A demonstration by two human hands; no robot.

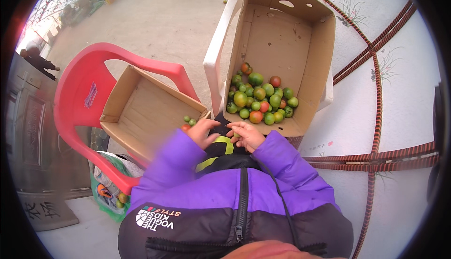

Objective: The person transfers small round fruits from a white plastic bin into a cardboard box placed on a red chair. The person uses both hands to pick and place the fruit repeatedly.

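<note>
Between the fingertips of my right hand (245,135) is a small green tomato (236,134). My left hand (203,132) is just to the left of it, fingers apart and holding nothing, near the right corner of a smaller cardboard box (141,114). In that box, beside my left hand, lie small green tomatoes (192,122) and a red one (185,127), partly hidden by the hand. A larger cardboard box (282,44) in front of me holds a pile of green, orange and red tomatoes (260,98) at its near end.
The smaller box rests on a red plastic chair (67,100), the larger on a white plastic chair (214,51). A green plastic bag (112,211) with tomatoes and other things is at the lower left. A wall with striped ropes (377,100) stands at the right.
</note>
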